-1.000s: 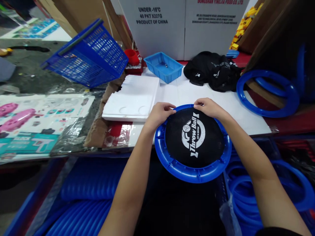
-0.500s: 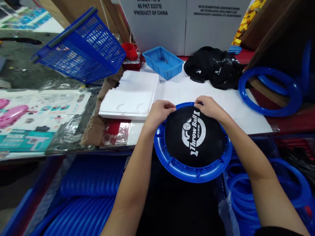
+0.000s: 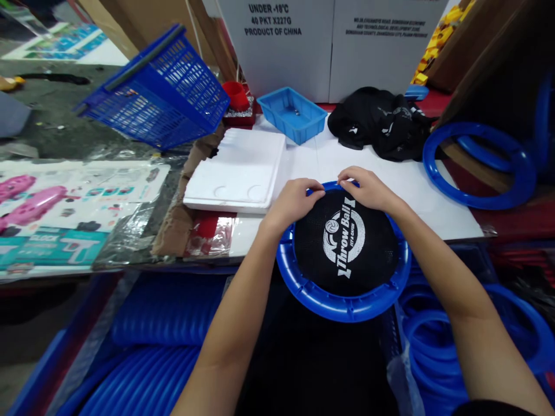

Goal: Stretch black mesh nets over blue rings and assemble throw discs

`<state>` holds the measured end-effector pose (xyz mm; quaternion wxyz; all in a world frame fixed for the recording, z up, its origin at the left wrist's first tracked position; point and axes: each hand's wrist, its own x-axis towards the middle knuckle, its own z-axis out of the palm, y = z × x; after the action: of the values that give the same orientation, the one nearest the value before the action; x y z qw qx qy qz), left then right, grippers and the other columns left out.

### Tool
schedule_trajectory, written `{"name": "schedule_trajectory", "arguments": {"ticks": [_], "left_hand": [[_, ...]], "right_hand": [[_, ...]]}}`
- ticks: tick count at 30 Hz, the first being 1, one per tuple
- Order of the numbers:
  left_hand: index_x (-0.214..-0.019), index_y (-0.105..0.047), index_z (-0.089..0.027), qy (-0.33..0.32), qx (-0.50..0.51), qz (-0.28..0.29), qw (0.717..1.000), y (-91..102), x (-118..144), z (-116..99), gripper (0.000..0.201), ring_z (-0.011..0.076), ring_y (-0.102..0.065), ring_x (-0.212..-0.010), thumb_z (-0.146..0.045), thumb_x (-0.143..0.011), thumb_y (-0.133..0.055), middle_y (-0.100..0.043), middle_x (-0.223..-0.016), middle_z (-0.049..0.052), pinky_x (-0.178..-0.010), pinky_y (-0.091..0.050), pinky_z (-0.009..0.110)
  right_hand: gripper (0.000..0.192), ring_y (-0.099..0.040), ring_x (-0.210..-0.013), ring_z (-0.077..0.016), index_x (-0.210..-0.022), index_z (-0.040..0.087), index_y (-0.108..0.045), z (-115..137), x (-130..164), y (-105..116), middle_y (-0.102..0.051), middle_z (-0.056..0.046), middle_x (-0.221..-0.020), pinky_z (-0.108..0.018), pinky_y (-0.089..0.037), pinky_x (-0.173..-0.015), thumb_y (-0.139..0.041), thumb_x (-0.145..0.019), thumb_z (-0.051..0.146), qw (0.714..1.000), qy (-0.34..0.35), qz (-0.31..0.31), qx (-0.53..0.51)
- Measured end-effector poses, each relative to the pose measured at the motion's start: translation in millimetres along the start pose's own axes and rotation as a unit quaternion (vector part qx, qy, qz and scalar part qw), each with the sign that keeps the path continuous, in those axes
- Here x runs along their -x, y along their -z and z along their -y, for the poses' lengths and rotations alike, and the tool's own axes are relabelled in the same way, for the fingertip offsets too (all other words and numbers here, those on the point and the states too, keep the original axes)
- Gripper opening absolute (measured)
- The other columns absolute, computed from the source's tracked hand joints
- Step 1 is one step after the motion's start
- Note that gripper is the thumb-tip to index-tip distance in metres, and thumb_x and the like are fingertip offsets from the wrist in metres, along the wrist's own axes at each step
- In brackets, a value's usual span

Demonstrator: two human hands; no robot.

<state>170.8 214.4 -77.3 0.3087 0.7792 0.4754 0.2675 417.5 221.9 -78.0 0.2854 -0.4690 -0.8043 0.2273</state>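
In front of me a blue plastic ring (image 3: 347, 311) lies tilted at the table's front edge, its near side overhanging. A round black mesh (image 3: 377, 248) with white "Throw Ball" lettering spans the ring. My left hand (image 3: 298, 199) pinches the mesh's far edge with thumb and forefinger, against the rim. Close to its right, my right hand (image 3: 363, 186) is closed on the same edge in a similar pinch. The fingertips hide the exact spot they grip.
A white foam block (image 3: 238, 167), a light blue tray (image 3: 292, 118) with small metal bits and a heap of black mesh covers (image 3: 381, 122) lie beyond. A blue basket (image 3: 160, 92) leans at left. Another blue ring (image 3: 477, 199) rests at right. Stacked blue rings (image 3: 147, 375) fill a bin below.
My hands have moved closer together along the far rim, the left one sliding rightward and the right one slightly left. The whole view has shifted a little.
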Motion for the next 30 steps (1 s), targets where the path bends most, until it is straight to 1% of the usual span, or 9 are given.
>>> {"name": "schedule_trajectory", "arguments": {"ticks": [3, 6, 13, 16, 19, 21, 24, 27, 30], "left_hand": [[-0.099, -0.082, -0.02, -0.015, -0.006, -0.002, 1.0, -4.4, -3, -4, 0.015, 0.0233, -0.07, -0.097, -0.024, -0.093, -0.068, -0.081, -0.106, 0.007, -0.097, -0.052, 0.038], [-0.095, -0.081, -0.02, 0.008, 0.018, -0.005, 1.0, -6.7, -6, -3, 0.016, 0.0226, -0.07, -0.093, -0.025, -0.094, -0.066, -0.082, -0.1, 0.006, -0.094, -0.052, 0.037], [-0.094, -0.081, -0.015, 0.064, 0.091, 0.021, 0.994, -8.3, -21, 9, 0.016, 0.0207, -0.069, -0.086, -0.023, -0.09, -0.068, -0.08, -0.093, 0.007, -0.086, -0.052, 0.034], [-0.103, -0.082, -0.014, 0.075, 0.135, 0.012, 0.988, -10.7, -23, 13, 0.022, 0.0189, -0.067, -0.081, -0.022, -0.086, -0.07, -0.079, -0.089, 0.007, -0.078, -0.051, 0.032], [-0.104, -0.082, -0.015, 0.078, 0.145, -0.01, 0.986, -13.8, -21, 14, 0.025, 0.0187, -0.067, -0.079, -0.021, -0.083, -0.071, -0.078, -0.085, 0.006, -0.076, -0.051, 0.031], [-0.1, -0.082, -0.015, 0.075, 0.139, -0.031, 0.987, -15.5, -19, 14, 0.021, 0.0197, -0.069, -0.082, -0.021, -0.082, -0.072, -0.079, -0.086, 0.006, -0.079, -0.053, 0.032], [-0.093, -0.081, -0.016, 0.057, 0.13, -0.045, 0.989, -15.7, -17, 13, 0.016, 0.0201, -0.071, -0.086, -0.02, -0.083, -0.07, -0.08, -0.091, 0.007, -0.084, -0.055, 0.033], [-0.092, -0.082, -0.017, 0.024, 0.106, -0.023, 0.994, -13.2, -15, 14, 0.017, 0.0194, -0.071, -0.086, -0.017, -0.084, -0.067, -0.081, -0.094, 0.006, -0.089, -0.055, 0.035], [-0.094, -0.083, -0.018, -0.011, 0.079, -0.004, 0.997, -10.4, -15, 16, 0.02, 0.0201, -0.073, -0.089, -0.017, -0.087, -0.064, -0.083, -0.097, 0.005, -0.092, -0.056, 0.035]], "right_hand": [[0.02, -0.067, -0.117, -0.0256, -0.102, 0.021, -0.074, 7, 0, -5, -0.074, -0.011, -0.122, -0.044, -0.05, -0.108, -0.056, -0.1, 0.028, 0.999, 0.048, 0.012, -0.022], [0.015, -0.068, -0.114, -0.0267, -0.099, 0.022, -0.075, 4, -3, -8, -0.075, -0.01, -0.12, -0.046, -0.05, -0.108, -0.062, -0.095, 0.026, 0.997, 0.043, 0.055, -0.019], [0.017, -0.07, -0.096, -0.0235, -0.094, 0.019, -0.079, -13, -22, -3, -0.08, -0.005, -0.099, -0.04, -0.051, -0.096, -0.067, -0.089, 0.03, 0.986, -0.059, 0.107, -0.11], [0.018, -0.068, -0.088, -0.0216, -0.091, 0.018, -0.08, -16, -27, -4, -0.079, -0.004, -0.091, -0.036, -0.051, -0.088, -0.07, -0.086, 0.031, 0.982, -0.105, 0.106, -0.113], [0.019, -0.064, -0.081, -0.0188, -0.09, 0.017, -0.08, -15, -30, -7, -0.076, -0.003, -0.085, -0.033, -0.048, -0.079, -0.068, -0.086, 0.031, 0.98, -0.128, 0.112, -0.106], [0.019, -0.063, -0.079, -0.0178, -0.089, 0.016, -0.08, -14, -32, -9, -0.075, -0.003, -0.083, -0.032, -0.047, -0.077, -0.067, -0.087, 0.03, 0.979, -0.133, 0.12, -0.095], [0.017, -0.064, -0.081, -0.0183, -0.089, 0.015, -0.08, -14, -34, -9, -0.076, -0.004, -0.085, -0.032, -0.048, -0.082, -0.067, -0.087, 0.025, 0.982, -0.123, 0.122, -0.069], [0.015, -0.066, -0.086, -0.0188, -0.089, 0.016, -0.081, -15, -34, -7, -0.078, -0.005, -0.09, -0.033, -0.049, -0.088, -0.068, -0.085, 0.022, 0.982, -0.114, 0.13, -0.077], [0.017, -0.066, -0.087, -0.019, -0.091, 0.016, -0.081, -15, -33, -2, -0.079, -0.005, -0.091, -0.033, -0.049, -0.089, -0.07, -0.085, 0.026, 0.972, -0.124, 0.15, -0.129]]}}
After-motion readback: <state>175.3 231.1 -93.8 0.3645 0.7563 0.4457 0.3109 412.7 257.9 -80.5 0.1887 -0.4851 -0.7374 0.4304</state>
